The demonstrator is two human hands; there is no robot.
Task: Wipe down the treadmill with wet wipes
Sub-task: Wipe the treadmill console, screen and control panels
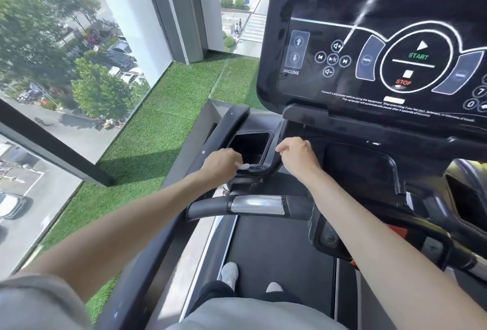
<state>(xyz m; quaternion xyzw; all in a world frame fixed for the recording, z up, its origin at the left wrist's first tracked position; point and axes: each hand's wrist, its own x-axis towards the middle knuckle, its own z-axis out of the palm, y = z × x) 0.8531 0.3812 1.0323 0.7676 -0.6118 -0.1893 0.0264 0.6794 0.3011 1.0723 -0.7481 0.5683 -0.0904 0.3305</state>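
Forearms [131, 219] reach forward: left hand [224, 162] pinches a wipe [243, 166] against the tray [270, 145] rim, right hand [295, 155] curled, apparently empty; next, probably the tray's inside.

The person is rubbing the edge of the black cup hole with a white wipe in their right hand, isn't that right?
Almost: the white wipe is in the left hand, not the right hand, at the edge of the black cup hole. The head view shows it.
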